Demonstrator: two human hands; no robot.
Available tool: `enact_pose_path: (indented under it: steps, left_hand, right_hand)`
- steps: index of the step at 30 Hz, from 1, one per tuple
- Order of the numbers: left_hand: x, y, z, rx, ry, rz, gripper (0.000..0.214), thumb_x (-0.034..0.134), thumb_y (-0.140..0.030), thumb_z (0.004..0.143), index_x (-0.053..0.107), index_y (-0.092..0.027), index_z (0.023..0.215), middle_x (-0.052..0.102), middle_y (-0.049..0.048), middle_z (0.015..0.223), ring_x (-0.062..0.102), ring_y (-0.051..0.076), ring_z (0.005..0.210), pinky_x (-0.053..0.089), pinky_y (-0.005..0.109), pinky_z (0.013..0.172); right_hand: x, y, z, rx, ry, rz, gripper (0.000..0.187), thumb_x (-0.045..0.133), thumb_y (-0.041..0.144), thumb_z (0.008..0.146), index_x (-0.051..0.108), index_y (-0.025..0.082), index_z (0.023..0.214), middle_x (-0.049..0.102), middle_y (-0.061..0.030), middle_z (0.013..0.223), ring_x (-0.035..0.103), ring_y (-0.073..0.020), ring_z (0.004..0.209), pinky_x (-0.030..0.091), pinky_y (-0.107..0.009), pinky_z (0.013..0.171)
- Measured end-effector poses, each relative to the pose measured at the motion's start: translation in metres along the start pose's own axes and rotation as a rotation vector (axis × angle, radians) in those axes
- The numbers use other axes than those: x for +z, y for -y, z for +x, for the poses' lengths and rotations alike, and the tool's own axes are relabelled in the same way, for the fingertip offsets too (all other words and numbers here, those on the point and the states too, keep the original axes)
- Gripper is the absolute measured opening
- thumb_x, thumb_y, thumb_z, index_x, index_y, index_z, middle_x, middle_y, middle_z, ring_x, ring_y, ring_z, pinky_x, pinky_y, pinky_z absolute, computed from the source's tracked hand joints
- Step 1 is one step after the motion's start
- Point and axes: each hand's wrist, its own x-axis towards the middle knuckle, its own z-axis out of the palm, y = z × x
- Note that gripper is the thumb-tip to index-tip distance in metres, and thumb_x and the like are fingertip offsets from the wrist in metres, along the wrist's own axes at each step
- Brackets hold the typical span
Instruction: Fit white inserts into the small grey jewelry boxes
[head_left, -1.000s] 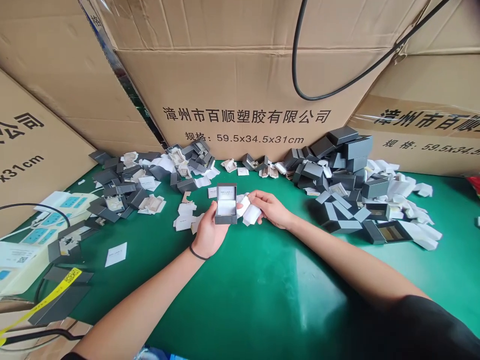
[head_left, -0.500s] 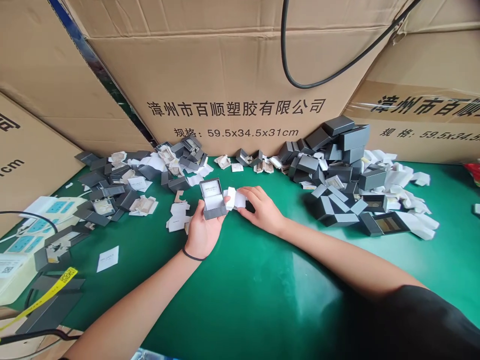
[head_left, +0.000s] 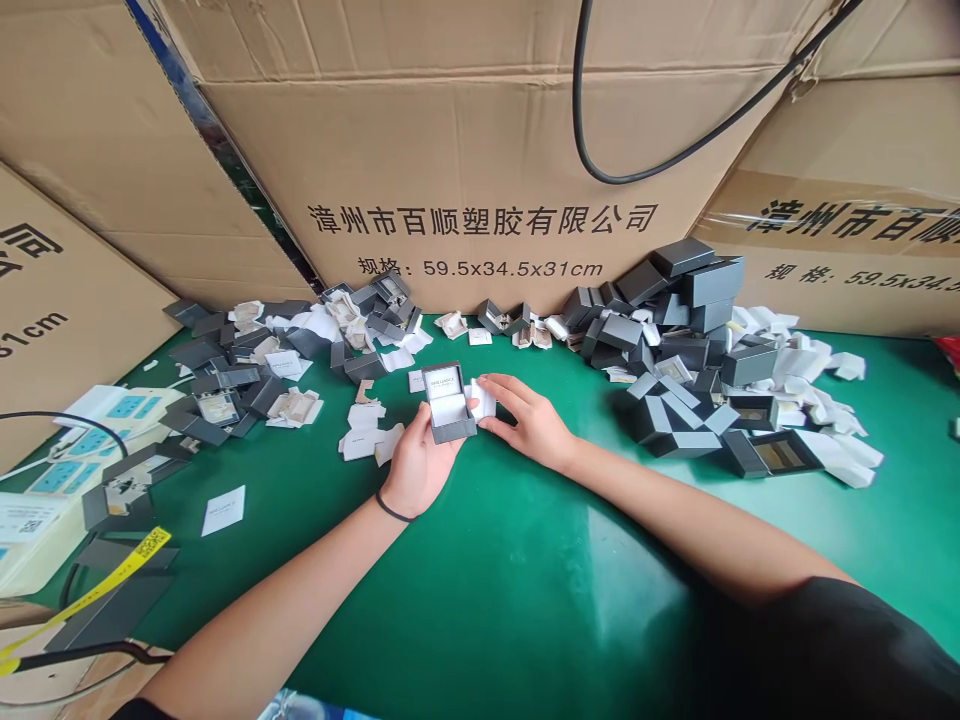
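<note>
Left hand [head_left: 421, 462] cradles open grey jewellery box [head_left: 448, 403] above green table [head_left: 525, 580], lid tipped back — cavity exposed. Right hand [head_left: 529, 425] pinches white insert [head_left: 481, 399] beside box, probably foam pad.

Black wristband [head_left: 394, 508], perhaps elastic, and black sleeve [head_left: 825, 650].

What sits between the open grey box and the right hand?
A small white piece, held by fingers of the right hand, beside the open grey box in the left hand. Head view.
</note>
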Motion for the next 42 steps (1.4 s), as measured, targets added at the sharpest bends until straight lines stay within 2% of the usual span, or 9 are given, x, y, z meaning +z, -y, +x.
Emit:
enact_pose_path:
  steps: [7, 10, 14, 17, 20, 25, 30, 38, 42]
  left_hand:
    - [-0.001, 0.0, 0.002, 0.031, 0.047, 0.125, 0.047, 0.044, -0.038, 0.09, 0.046, -0.019, 0.133, 0.061, 0.0087, 0.12, 0.052, 0.024, 0.116, 0.038, 0.04, 0.101]
    - [-0.005, -0.004, 0.007, 0.109, 0.03, 0.232, 0.043, 0.046, -0.036, 0.09, 0.047, -0.024, 0.131, 0.057, 0.0062, 0.125, 0.05, 0.021, 0.119, 0.039, 0.034, 0.1]
    - [-0.016, -0.011, 0.015, 0.207, -0.048, 0.47, 0.046, 0.052, -0.035, 0.087, 0.042, -0.03, 0.132, 0.05, 0.0041, 0.133, 0.046, 0.019, 0.123, 0.04, 0.029, 0.098]
    - [-0.022, -0.014, 0.019, 0.228, -0.044, 0.648, 0.059, 0.058, -0.034, 0.083, 0.035, -0.028, 0.137, 0.053, 0.0081, 0.128, 0.051, 0.021, 0.116, 0.042, 0.033, 0.096]
    - [-0.023, -0.016, 0.02, 0.269, 0.005, 0.754, 0.065, 0.065, -0.028, 0.077, 0.038, -0.024, 0.136, 0.056, 0.01, 0.125, 0.053, 0.023, 0.113, 0.041, 0.034, 0.097]
    - [-0.021, -0.023, 0.02, 0.261, 0.054, 0.791, 0.063, 0.073, -0.021, 0.068, 0.051, -0.022, 0.127, 0.052, 0.0096, 0.13, 0.049, 0.027, 0.119, 0.038, 0.034, 0.101]
    - [-0.016, -0.021, 0.017, 0.27, 0.06, 0.731, 0.061, 0.076, -0.019, 0.064, 0.056, -0.021, 0.122, 0.054, 0.0104, 0.127, 0.046, 0.028, 0.122, 0.035, 0.033, 0.104]
    - [-0.015, -0.018, 0.015, 0.257, 0.105, 0.842, 0.072, 0.076, -0.02, 0.064, 0.049, -0.024, 0.13, 0.059, 0.0099, 0.118, 0.052, 0.027, 0.115, 0.036, 0.036, 0.102]
    - [-0.011, -0.02, 0.014, 0.224, 0.079, 0.758, 0.07, 0.077, -0.016, 0.062, 0.052, -0.021, 0.127, 0.058, 0.0115, 0.12, 0.049, 0.029, 0.119, 0.034, 0.035, 0.104]
  right_hand:
    - [-0.006, 0.004, 0.002, 0.076, 0.06, -0.072, 0.038, 0.046, 0.033, 0.089, 0.045, 0.023, 0.125, 0.054, -0.0102, 0.123, 0.055, -0.0224, 0.111, 0.051, -0.038, 0.09]
    - [-0.009, 0.004, 0.004, 0.161, -0.005, -0.07, 0.035, 0.049, 0.033, 0.085, 0.048, 0.022, 0.118, 0.053, -0.0117, 0.119, 0.057, -0.0237, 0.104, 0.053, -0.04, 0.086]
    - [-0.008, 0.003, 0.006, 0.301, -0.132, 0.156, 0.032, 0.051, 0.035, 0.083, 0.047, 0.02, 0.112, 0.051, -0.0112, 0.114, 0.059, -0.0202, 0.097, 0.054, -0.037, 0.084]
    - [-0.005, 0.001, 0.006, 0.372, -0.129, 0.367, 0.033, 0.05, 0.038, 0.085, 0.045, 0.02, 0.113, 0.054, -0.0096, 0.109, 0.061, -0.0174, 0.092, 0.053, -0.035, 0.083]
    - [-0.003, 0.001, 0.006, 0.406, -0.113, 0.462, 0.035, 0.05, 0.041, 0.086, 0.046, 0.019, 0.112, 0.058, -0.009, 0.106, 0.061, -0.0172, 0.092, 0.051, -0.035, 0.086]
    - [-0.004, 0.003, 0.008, 0.416, -0.069, 0.461, 0.038, 0.053, 0.043, 0.084, 0.05, 0.019, 0.113, 0.061, -0.0088, 0.105, 0.058, -0.0182, 0.093, 0.05, -0.036, 0.085]
    - [-0.005, 0.008, 0.007, 0.345, -0.019, 0.478, 0.037, 0.051, 0.041, 0.086, 0.05, 0.019, 0.116, 0.061, -0.0086, 0.107, 0.059, -0.0175, 0.091, 0.05, -0.035, 0.085]
    - [-0.004, 0.008, 0.006, 0.239, 0.021, 0.311, 0.034, 0.054, 0.037, 0.084, 0.052, 0.019, 0.113, 0.061, -0.008, 0.104, 0.058, -0.0179, 0.092, 0.049, -0.035, 0.084]
    - [-0.005, 0.009, 0.006, 0.24, 0.037, 0.208, 0.034, 0.054, 0.038, 0.084, 0.053, 0.02, 0.113, 0.061, -0.0072, 0.099, 0.058, -0.0182, 0.087, 0.05, -0.034, 0.08]
